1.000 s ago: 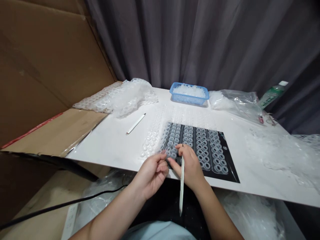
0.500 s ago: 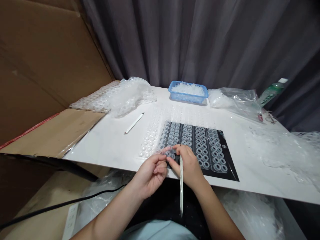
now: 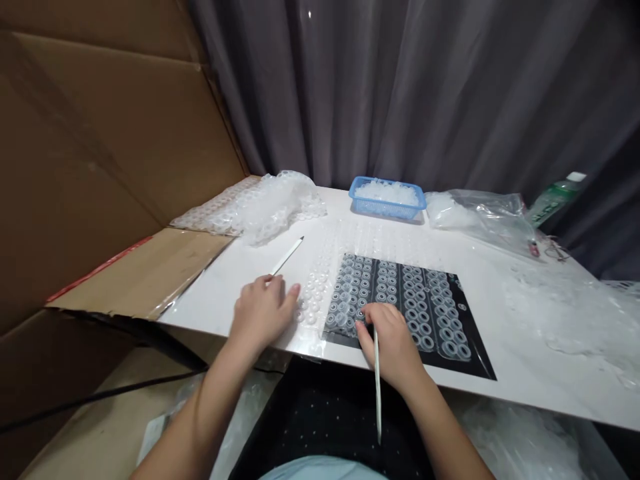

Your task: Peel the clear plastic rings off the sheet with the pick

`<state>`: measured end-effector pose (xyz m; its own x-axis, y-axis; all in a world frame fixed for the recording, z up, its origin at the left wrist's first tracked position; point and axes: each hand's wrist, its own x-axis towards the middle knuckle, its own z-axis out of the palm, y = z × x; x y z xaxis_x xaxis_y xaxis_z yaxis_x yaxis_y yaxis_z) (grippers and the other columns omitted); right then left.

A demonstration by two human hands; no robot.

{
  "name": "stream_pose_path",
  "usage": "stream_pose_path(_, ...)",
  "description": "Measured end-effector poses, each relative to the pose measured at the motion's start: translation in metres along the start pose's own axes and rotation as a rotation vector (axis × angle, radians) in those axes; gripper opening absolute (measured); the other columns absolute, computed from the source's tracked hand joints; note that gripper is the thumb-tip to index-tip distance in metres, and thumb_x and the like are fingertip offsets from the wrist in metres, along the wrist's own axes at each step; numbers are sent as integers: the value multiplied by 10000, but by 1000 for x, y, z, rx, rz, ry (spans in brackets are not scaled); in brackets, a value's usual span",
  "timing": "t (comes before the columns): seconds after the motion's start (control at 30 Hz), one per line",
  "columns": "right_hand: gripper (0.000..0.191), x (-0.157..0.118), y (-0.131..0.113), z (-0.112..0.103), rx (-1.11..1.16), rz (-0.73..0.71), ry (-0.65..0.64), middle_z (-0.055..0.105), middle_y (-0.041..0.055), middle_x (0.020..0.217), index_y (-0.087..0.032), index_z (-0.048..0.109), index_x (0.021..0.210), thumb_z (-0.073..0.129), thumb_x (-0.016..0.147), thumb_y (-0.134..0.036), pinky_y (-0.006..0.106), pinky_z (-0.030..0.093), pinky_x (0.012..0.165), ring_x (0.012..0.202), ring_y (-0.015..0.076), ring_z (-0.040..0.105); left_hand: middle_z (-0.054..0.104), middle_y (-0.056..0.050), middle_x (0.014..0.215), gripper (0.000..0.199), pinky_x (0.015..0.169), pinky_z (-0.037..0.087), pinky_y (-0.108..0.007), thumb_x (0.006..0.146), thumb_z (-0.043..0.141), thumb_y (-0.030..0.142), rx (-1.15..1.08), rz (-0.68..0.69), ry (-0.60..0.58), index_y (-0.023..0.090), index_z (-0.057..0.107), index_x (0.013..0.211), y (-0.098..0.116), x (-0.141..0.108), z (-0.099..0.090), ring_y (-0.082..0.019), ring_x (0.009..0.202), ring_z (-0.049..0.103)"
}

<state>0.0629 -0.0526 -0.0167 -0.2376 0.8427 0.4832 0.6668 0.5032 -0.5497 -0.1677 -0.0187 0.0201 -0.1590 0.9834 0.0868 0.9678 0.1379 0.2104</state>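
Observation:
My left hand (image 3: pixel 264 312) lies palm down near the table's front edge, thumb apart from the fingers. Its fingertips cover the lower end of a white pencil-like tool with a dark tip (image 3: pixel 291 252); whether they touch it cannot be made out. A slim white stick (image 3: pixel 378 393) is held in my right hand (image 3: pixel 391 339), its long end pointing down toward my lap. The right fingertips rest at a black sheet (image 3: pixel 477 363) bearing rows of clear plastic rings (image 3: pixel 414 305). To the left of it is a clear sheet with round bumps (image 3: pixel 313 293).
A blue basket (image 3: pixel 387 209) of clear pieces stands at the back. Crumpled clear plastic (image 3: pixel 277 203) lies back left, beside cardboard (image 3: pixel 145 273). Plastic bags (image 3: pixel 493 217) and a green bottle (image 3: pixel 555 198) are at back right, with more clear sheeting (image 3: pixel 560 313) nearer.
My left hand has left the right hand and the clear ring pieces, moving left to the white pencil-like tool. The right hand stays at the black sheet with its stick. The view has shifted slightly.

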Motion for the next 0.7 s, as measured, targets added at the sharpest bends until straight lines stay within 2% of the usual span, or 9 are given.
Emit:
stream_pose_path(0.07, 81, 0, 0, 1, 23, 9, 10, 563, 42, 782, -204, 449, 793, 465, 869, -182, 344, 435, 742, 816, 209, 537, 405, -219, 1381, 619, 1014, 278, -531, 865, 351, 526, 58, 47, -55, 69, 508, 1252, 15, 11, 14, -395, 1278, 335)
stream_pose_path(0.13, 103, 1, 1, 1, 104, 53, 80, 594, 45, 822, -209, 433, 777, 453, 876, -189, 322, 442, 746, 827, 196, 561, 380, -207, 1408, 581, 1051, 214, -542, 878, 360, 482, 35, 118, -48, 73, 493, 1269, 27, 15, 24, -374, 1324, 276)
stream_pose_path(0.2, 110, 1, 2, 0, 189, 133, 165, 624, 45, 867, -215, 425, 776, 447, 884, -210, 300, 450, 737, 829, 182, 589, 512, -180, 1298, 503, 1007, 317, -470, 893, 351, 408, -84, 213, -49, 99, 488, 1266, 31, 15, 25, -321, 1242, 419)
stream_pose_path(0.27, 77, 1, 3, -2, 240, 228, 209, 644, 41, 891, -218, 457, 832, 438, 897, -255, 291, 456, 711, 809, 176, 609, 645, -126, 1072, 477, 847, 444, -371, 893, 346, 367, -225, 254, -78, 133, 439, 1298, 26, 17, 19, -263, 1011, 591)
stream_pose_path(0.37, 149, 1, 4, -6, 287, 347, 193, 658, 44, 921, -220, 491, 983, 403, 919, -322, 286, 459, 649, 754, 175, 625, 678, -59, 897, 508, 706, 467, -311, 860, 373, 367, -298, 169, -105, 186, 391, 1335, 8, 23, 3, -230, 800, 643)
stream_pose_path(0.43, 190, 0, 4, -8, 332, 392, 170, 661, 52, 944, -218, 479, 1032, 384, 929, -346, 284, 459, 627, 742, 173, 632, 678, -52, 929, 532, 709, 467, -299, 837, 388, 405, -284, 124, -147, 199, 414, 1327, -4, 28, -7, -225, 805, 645)
stream_pose_path(0.5, 201, 0, 4, -8, 373, 408, 161, 661, 57, 963, -219, 462, 1046, 373, 936, -360, 284, 461, 629, 755, 173, 639, 678, -53, 937, 595, 689, 471, -289, 817, 410, 475, -252, 125, -257, 190, 409, 1339, -10, 36, -16, -223, 795, 645)
stream_pose_path(0.6, 208, 0, 5, -6, 411, 404, 160, 659, 55, 986, -226, 444, 1068, 371, 939, -372, 288, 468, 656, 782, 172, 644, 679, -73, 966, 641, 678, 476, -287, 805, 449, 532, -128, 126, -398, 165, 427, 1332, -2, 59, -24, -230, 805, 648)
stream_pose_path(0.7, 225, 0, 7, -3, 430, 395, 185, 663, 56, 993, -227, 435, 1088, 376, 937, -382, 299, 472, 693, 811, 177, 646, 637, -117, 1133, 564, 815, 456, -300, 857, 452, 486, -27, 104, -308, 137, 467, 1300, 22, 103, -21, -256, 990, 610)
